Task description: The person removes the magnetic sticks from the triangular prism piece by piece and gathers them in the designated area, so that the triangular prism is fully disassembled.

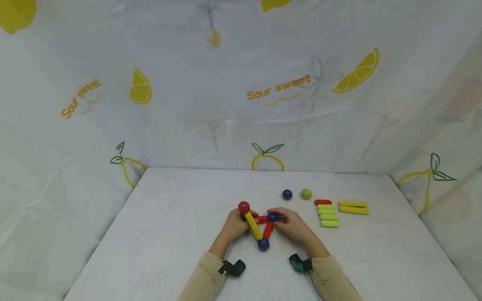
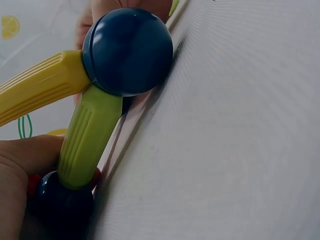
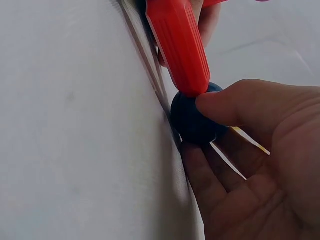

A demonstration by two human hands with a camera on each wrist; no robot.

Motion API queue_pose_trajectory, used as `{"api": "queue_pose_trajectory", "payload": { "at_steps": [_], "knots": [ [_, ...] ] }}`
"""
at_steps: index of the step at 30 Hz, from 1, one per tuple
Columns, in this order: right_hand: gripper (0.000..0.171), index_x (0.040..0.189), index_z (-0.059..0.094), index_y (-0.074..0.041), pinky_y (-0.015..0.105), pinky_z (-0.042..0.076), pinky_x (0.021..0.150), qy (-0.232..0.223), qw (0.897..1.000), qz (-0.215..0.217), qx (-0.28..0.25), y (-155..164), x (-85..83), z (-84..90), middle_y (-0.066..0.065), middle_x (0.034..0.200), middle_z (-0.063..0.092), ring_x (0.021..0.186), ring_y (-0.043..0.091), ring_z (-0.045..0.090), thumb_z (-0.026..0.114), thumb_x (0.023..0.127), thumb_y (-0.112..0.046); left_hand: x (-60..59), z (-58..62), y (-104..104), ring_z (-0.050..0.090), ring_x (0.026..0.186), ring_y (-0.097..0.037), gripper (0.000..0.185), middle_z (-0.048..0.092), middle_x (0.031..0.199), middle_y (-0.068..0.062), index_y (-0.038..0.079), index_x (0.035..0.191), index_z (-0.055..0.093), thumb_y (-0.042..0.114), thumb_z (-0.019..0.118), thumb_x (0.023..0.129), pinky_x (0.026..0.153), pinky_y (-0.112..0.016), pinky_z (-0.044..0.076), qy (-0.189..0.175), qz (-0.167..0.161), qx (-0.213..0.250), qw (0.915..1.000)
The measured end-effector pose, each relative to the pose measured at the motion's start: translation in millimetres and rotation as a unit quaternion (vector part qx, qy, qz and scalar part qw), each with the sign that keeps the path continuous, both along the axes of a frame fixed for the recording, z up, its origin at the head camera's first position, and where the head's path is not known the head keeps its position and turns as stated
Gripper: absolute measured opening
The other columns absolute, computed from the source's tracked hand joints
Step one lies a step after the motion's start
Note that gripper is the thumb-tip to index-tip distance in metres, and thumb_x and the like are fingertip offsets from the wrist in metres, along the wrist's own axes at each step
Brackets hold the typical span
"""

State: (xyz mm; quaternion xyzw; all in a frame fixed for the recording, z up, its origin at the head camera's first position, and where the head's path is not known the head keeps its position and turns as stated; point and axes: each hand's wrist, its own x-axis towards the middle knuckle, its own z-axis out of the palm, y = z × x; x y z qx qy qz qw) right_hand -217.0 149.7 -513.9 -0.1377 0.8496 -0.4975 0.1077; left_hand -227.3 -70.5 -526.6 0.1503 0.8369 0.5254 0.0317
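A small frame of toy building sticks and balls stands between both hands. At its near corner is a blue ball (image 1: 263, 244), from which a yellow stick (image 1: 253, 226) slants up to a red ball (image 1: 243, 207). A red stick (image 1: 268, 230) joins that corner to the right blue ball (image 1: 272, 217). My right hand (image 1: 295, 228) pinches this right ball between thumb (image 3: 235, 105) and fingers. My left hand (image 1: 235, 225) grips the frame's left corner, where the left wrist view shows a light green stick (image 2: 90, 137) above another blue ball (image 2: 65, 205). The left fingers are mostly hidden.
Beyond the right hand lie a loose blue ball (image 1: 287, 194) and a green ball (image 1: 306, 193). Farther right, a red stick (image 1: 323, 202) lies above several light green sticks (image 1: 327, 212), with two yellow sticks (image 1: 354, 207) beside them. White cloth covers the table (image 1: 169, 217).
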Motion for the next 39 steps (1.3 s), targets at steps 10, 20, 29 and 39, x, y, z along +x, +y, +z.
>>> {"api": "queue_pose_trajectory", "payload": {
  "at_steps": [10, 20, 29, 39],
  "knots": [
    [0.037, 0.114, 0.057, -0.018, 0.031, 0.051, 0.085, 0.038, 0.999, -0.036, 0.005, -0.8, 4.0, 1.8, 0.002, 0.117, 0.057, 0.101, 0.020, 0.058, 0.064, 0.080, -0.008, 0.5, -2.9, -0.7, 0.055, 0.072, -0.011, 0.012, 0.065, 0.083, 0.008, 0.023, 0.089, 0.068, 0.026, 0.069, 0.078, 0.068, -0.024, 0.047, -0.022, 0.007, 0.010, 0.9997],
    [0.036, 0.119, 0.056, -0.021, 0.032, 0.049, 0.087, 0.047, 0.999, -0.014, 0.017, 2.3, 2.5, 0.2, 0.003, 0.122, 0.056, 0.105, 0.020, 0.058, 0.063, 0.083, -0.018, 0.6, -2.0, -1.9, 0.055, 0.073, -0.011, 0.012, 0.065, 0.085, 0.007, 0.023, 0.090, 0.068, 0.027, 0.068, 0.078, 0.070, -0.024, 0.047, -0.024, 0.000, 0.017, 0.9996],
    [0.035, 0.113, 0.059, -0.015, 0.027, 0.052, 0.081, 0.060, 0.997, -0.040, 0.004, 0.2, 3.6, -1.1, 0.005, 0.114, 0.059, 0.098, 0.020, 0.061, 0.068, 0.079, -0.017, 0.6, -6.4, -0.9, 0.054, 0.073, -0.010, 0.013, 0.065, 0.085, 0.006, 0.021, 0.091, 0.068, 0.026, 0.068, 0.079, 0.067, -0.022, 0.047, -0.009, 0.001, 0.008, 0.9999],
    [0.037, 0.111, 0.059, -0.015, 0.027, 0.053, 0.079, 0.055, 0.995, -0.078, 0.019, -4.2, 2.8, -3.9, 0.005, 0.111, 0.060, 0.095, 0.018, 0.062, 0.070, 0.076, -0.016, 1.0, -4.1, -1.0, 0.055, 0.077, -0.010, 0.012, 0.064, 0.087, 0.007, 0.024, 0.091, 0.068, 0.027, 0.068, 0.079, 0.074, -0.024, 0.047, -0.028, 0.005, 0.004, 0.9996]
  ]
}}
